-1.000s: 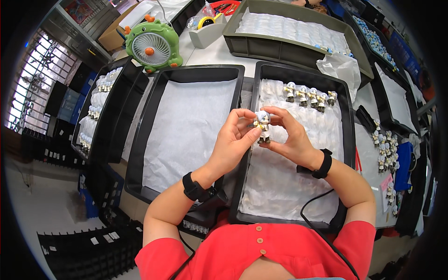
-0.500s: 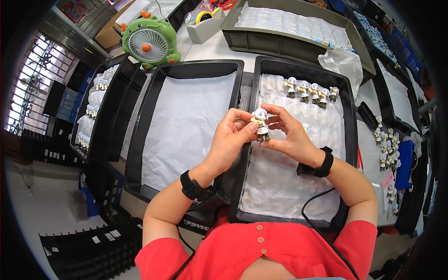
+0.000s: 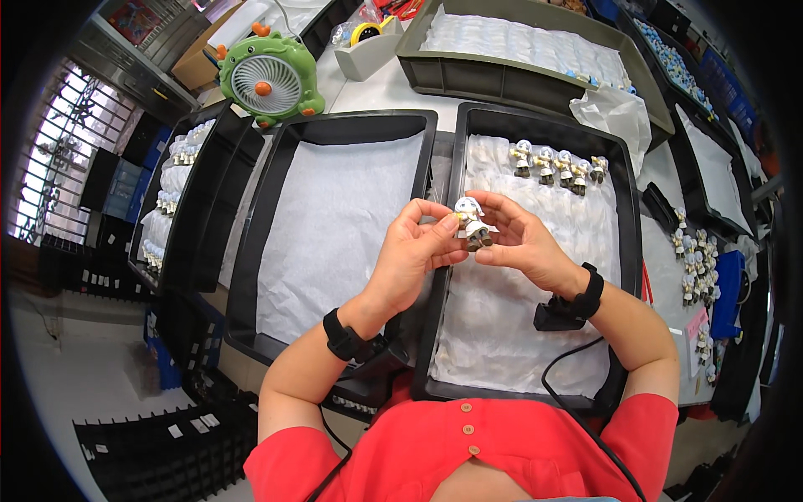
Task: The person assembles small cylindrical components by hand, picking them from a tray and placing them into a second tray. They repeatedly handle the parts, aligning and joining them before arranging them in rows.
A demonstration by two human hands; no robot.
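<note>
Figurine (image 3: 471,224): tilted, white head toward upper left, dark base toward lower right.
Left hand (image 3: 410,259): grip grasping its head side.
Right hand (image 3: 523,243): grip grasping its base side.

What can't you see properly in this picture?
- Head view: the small figurine is partly covered by fingers of the left hand and right hand; its details are too small.
- The row of figurines in the right black tray: too small to tell apart.
- The green fan: its base is hidden behind the left black tray.
</note>
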